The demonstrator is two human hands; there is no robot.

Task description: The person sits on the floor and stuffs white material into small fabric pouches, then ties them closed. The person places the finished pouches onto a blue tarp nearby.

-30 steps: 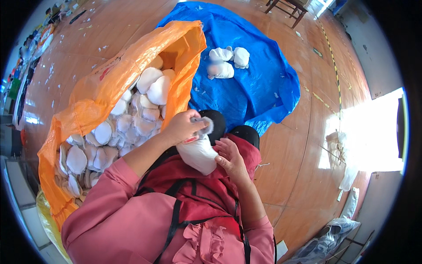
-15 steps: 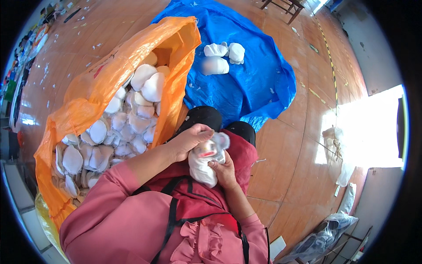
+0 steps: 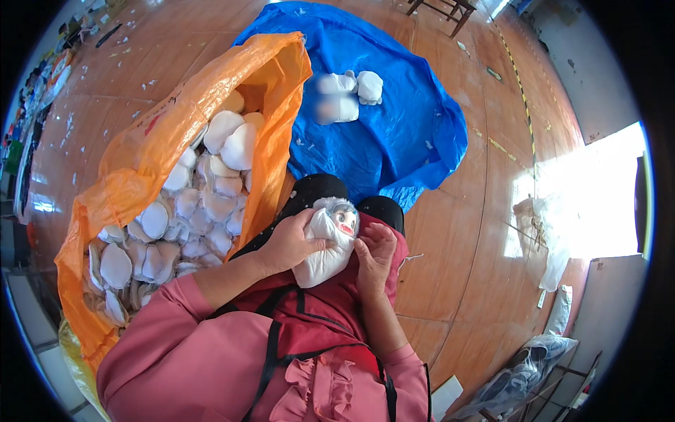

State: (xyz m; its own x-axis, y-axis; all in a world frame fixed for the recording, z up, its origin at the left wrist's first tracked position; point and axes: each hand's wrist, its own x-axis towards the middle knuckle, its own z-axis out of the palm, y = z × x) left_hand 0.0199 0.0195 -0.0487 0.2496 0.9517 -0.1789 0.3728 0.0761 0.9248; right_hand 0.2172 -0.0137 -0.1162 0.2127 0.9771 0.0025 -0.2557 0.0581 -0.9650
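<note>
Above my lap sits a white stuffed doll head [image 3: 323,257], a soft cloth bundle with big printed eyes and a red mouth at its upper end. My left hand [image 3: 290,243] grips its left side, thumb pressed across the white cloth. Close by its right side is my right hand [image 3: 376,254], fingers apart and half curled. The right thumb tip is near the cloth; whether it touches I cannot tell. Beyond my knees, several similar white stuffed pieces [image 3: 370,87] lie on a blue plastic sheet [image 3: 401,133].
To my left stands a large orange woven sack [image 3: 151,165], its mouth wide, filled with white rounded pads [image 3: 116,260]. Part of a wooden stool [image 3: 460,14] shows at the far edge. Clear plastic bags [image 3: 527,369] lie on the right by the wall. Scraps dot the tiled floor.
The doll head has turned, so its printed features now show clearly. My left hand has shifted down its side. My right hand has loosened from the cloth and spread its fingers.
</note>
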